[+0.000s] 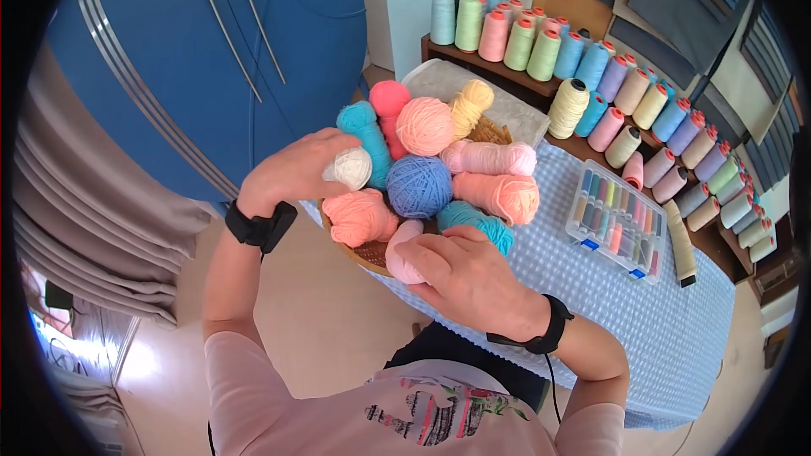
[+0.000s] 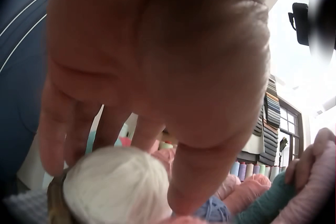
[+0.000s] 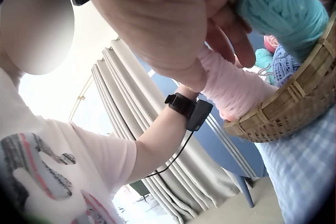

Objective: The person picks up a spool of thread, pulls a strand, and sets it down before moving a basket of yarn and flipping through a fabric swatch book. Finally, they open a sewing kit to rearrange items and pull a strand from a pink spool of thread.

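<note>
My left hand (image 1: pixel 308 165) grips a white yarn ball (image 1: pixel 351 168) at the left side of a woven basket (image 1: pixel 372 255). In the left wrist view its thumb and fingers sit on either side of the ball. Along the basket's near rim, my right hand (image 1: pixel 465 274) holds a pale pink skein of yarn (image 3: pixel 236 88) between thumb and fingers. A blue yarn ball (image 1: pixel 420 187) lies mid-basket. Around it are peach yarn (image 1: pixel 363 218), teal skeins (image 1: pixel 475 224), a coral ball (image 1: pixel 425 126), a hot pink skein (image 1: pixel 390 105), a yellow skein (image 1: pixel 471 108) and a light pink skein (image 1: pixel 490 157).
The basket stands on a table with a blue checked cloth (image 1: pixel 549 287). To its right is a clear case (image 1: pixel 617 219) of coloured spools. Stepped racks of thread cones (image 1: pixel 541 55) line the back, near a grey cushioned surface (image 1: pixel 515 105). A blue cabinet (image 1: pixel 296 25) stands behind left.
</note>
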`<state>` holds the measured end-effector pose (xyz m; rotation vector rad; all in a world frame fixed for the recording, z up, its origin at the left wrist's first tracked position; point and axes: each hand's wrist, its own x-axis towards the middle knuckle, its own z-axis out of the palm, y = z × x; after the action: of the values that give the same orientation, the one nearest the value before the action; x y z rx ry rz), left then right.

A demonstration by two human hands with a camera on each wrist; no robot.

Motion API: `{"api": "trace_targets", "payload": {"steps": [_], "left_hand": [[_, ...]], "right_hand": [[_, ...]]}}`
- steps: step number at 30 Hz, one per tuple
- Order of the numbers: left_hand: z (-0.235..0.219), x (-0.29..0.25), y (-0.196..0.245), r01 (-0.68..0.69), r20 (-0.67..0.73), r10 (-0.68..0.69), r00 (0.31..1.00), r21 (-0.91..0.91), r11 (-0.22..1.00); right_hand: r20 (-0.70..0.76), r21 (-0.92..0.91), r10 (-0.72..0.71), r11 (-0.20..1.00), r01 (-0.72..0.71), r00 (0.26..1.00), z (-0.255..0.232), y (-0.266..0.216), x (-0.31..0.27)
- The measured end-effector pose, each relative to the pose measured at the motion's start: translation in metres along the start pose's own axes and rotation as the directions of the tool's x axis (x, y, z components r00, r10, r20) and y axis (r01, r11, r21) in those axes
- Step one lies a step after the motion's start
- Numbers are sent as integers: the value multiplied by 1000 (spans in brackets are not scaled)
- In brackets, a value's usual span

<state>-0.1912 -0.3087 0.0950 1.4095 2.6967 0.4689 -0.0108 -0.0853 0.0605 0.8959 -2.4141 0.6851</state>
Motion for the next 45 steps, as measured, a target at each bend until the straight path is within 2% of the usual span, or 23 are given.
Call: {"api": "trace_targets", "payload": {"steps": [1,5,7,8,10,11,13,14,17,18,20,23,30,33,35,39,41,42,44,45], "left_hand": [[5,1,0,-35,-61,34,998,-12,999],[1,6,15,11,-48,-6,999,90,996],[-3,7,28,30,-164,-13,986,102,994],[-4,9,34,32,-163,-16,986,94,995],[-6,13,42,-35,-217,52,975,85,996],[-4,13,46,-27,-221,44,974,81,996],[0,13,53,-22,42,21,999,22,1000],[1,13,61,-17,42,16,999,21,1000],[9,11,73,4,199,7,980,-55,998],[14,10,68,2,203,9,979,-55,998],[19,7,60,-141,86,151,985,-112,984],[14,4,55,-229,52,240,969,-155,961],[14,5,54,-111,165,147,975,-211,971],[19,3,58,-155,116,182,976,-208,966],[28,1,57,-163,37,169,985,-143,976],[11,-14,64,-187,13,190,982,-121,975],[4,-30,64,-90,-138,76,987,-97,991],[6,-40,57,-93,-135,79,988,-102,990],[19,-60,39,-32,-276,-51,960,-289,957],[30,-67,30,-30,-276,-53,960,-289,957]], "right_hand": [[-3,-5,1,1000,-1,1000,0,0,1],[1,-8,20,1000,-20,1000,-2,-3,2],[1,-5,26,1000,-26,1000,-4,-3,0],[0,3,24,1000,-24,1000,-4,-4,0],[5,-3,29,1000,-29,1000,-5,-4,-1],[0,-10,33,999,-33,999,-6,-4,-1],[4,-15,25,1000,-25,1000,-4,-3,-3],[-1,-24,26,999,-26,1000,-3,-2,-3],[-11,-22,39,999,-39,999,-4,-3,-1],[-12,-22,43,999,-43,999,-4,-3,-1],[6,-5,43,999,-43,999,-5,-2,-2],[2,19,42,999,-42,999,-9,-4,-4],[-5,29,43,999,-42,999,-15,-5,-7],[-2,27,43,999,-42,999,-16,-5,-9],[-2,54,56,997,-55,998,-16,-4,-9],[-24,46,66,997,-65,998,-30,-6,-11],[-97,-9,111,994,-112,989,-48,-3,-20],[-95,-10,117,993,-118,989,-54,0,-29],[-134,-15,255,966,-259,958,-67,11,-50],[-134,-13,254,966,-258,958,-71,15,-61]]}}
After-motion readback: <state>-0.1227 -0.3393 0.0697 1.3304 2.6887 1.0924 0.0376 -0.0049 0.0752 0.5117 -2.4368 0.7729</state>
